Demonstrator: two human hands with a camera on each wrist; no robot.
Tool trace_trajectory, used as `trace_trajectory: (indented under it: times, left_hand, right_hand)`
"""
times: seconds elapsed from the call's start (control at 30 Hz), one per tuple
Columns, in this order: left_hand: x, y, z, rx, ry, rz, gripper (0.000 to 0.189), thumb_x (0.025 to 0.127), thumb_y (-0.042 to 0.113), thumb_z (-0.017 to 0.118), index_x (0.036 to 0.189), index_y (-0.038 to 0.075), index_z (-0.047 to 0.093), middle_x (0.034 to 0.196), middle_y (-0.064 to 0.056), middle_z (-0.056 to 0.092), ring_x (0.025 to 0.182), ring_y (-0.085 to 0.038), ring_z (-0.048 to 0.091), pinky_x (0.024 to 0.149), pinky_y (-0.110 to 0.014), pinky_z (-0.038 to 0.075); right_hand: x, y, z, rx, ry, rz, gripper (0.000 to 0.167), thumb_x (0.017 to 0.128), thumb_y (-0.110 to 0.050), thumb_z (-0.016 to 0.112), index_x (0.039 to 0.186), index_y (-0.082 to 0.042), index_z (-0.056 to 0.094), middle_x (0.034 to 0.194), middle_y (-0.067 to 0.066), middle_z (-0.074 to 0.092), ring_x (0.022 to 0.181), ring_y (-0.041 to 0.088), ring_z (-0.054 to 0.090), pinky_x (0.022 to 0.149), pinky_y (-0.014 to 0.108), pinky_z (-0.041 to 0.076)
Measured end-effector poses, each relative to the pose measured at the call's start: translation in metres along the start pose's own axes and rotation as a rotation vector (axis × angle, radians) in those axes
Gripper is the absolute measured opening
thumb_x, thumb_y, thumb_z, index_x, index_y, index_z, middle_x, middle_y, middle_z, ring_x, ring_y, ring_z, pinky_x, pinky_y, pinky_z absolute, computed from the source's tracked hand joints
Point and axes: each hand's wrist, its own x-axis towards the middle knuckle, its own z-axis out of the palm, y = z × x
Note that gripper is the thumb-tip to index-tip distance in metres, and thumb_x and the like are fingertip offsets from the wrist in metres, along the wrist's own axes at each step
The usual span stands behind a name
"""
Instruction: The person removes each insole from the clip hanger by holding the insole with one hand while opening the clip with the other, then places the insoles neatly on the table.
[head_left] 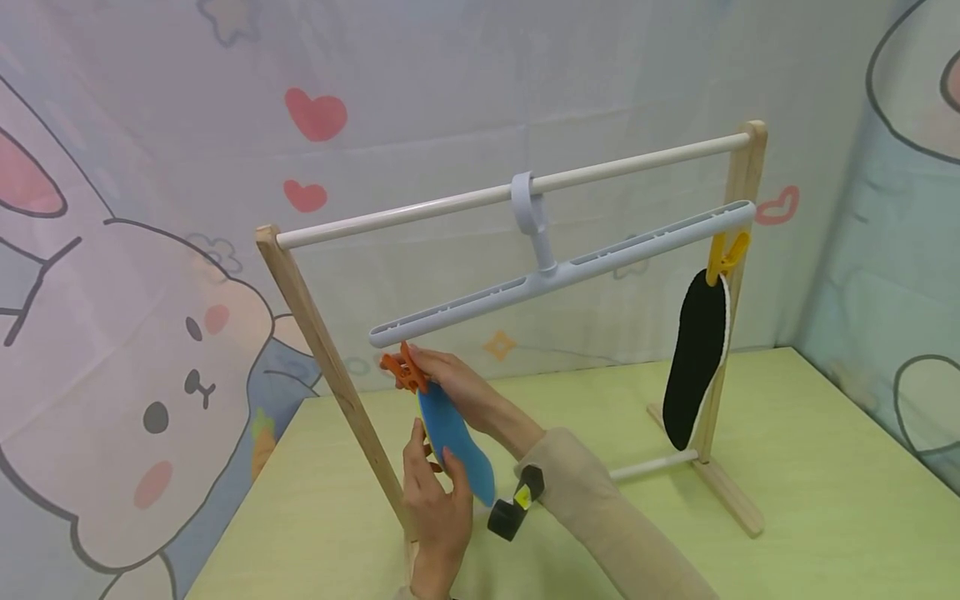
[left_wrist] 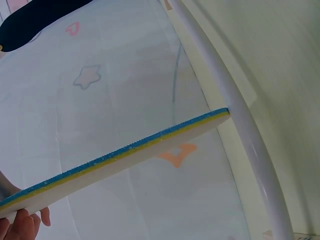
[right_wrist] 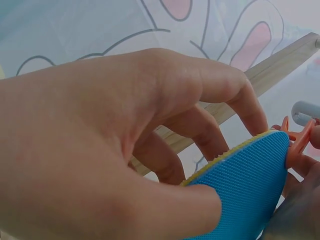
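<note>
My left hand (head_left: 438,504) grips a blue insole (head_left: 461,442), its thumb on the blue face and its fingers behind. In the right wrist view, that left hand (right_wrist: 150,115) looms large beside the textured blue face. Seen edge-on in the left wrist view, the insole (left_wrist: 130,150) has blue, yellow and white layers, with fingertips (left_wrist: 27,227) on the white side. Above it, my right hand (head_left: 461,387) pinches an orange clip (head_left: 408,373) at the insole's upper end, just under the hanger's left end. The clip (right_wrist: 298,142) overlaps the insole's tip in the right wrist view.
A pale grey hanger (head_left: 540,279) hooks over the white rail (head_left: 420,208) of a wooden stand and tilts down to the left. At its right end a yellow clip (head_left: 723,258) holds a black insole (head_left: 697,358). A white lower bar (head_left: 652,465) crosses above the green table (head_left: 315,517).
</note>
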Motion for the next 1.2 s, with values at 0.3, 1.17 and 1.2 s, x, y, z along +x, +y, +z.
trace_trajectory:
  times: [0.3,1.17,1.2]
  left_hand:
    - [0.0000,-0.0002,0.0002,0.005,0.009,0.007,0.046,0.078,-0.002,0.054,0.123,-0.007,0.044,0.090,-0.017,0.057,0.073,-0.020,0.057,0.053,-0.019,0.042]
    - [0.0022,-0.0017,0.0009,0.026,0.043,0.044,0.037,0.085,0.004,0.049,0.120,-0.009,0.046,0.081,-0.015,0.051,0.061,-0.011,0.045,0.048,-0.017,0.039]
    - [0.0023,-0.0017,0.0012,0.030,0.047,0.049,0.036,0.087,0.006,0.048,0.120,-0.009,0.046,0.081,-0.015,0.051,0.060,-0.010,0.044,0.048,-0.017,0.038]
  right_hand:
    - [0.0013,-0.0004,0.0006,0.078,0.003,0.004,0.042,0.096,-0.030,0.034,0.129,-0.006,0.046,0.133,0.013,0.047,0.100,0.011,0.053,0.100,0.032,0.035]
    - [-0.0004,-0.0008,0.0007,0.208,0.072,0.016,0.042,0.094,-0.026,0.043,0.120,0.006,0.052,0.097,-0.002,0.064,0.096,0.015,0.053,0.084,0.026,0.035]
    - [-0.0004,-0.0008,0.0009,0.213,0.074,0.014,0.042,0.093,-0.026,0.043,0.119,0.006,0.052,0.094,-0.004,0.064,0.094,0.015,0.053,0.083,0.026,0.035]
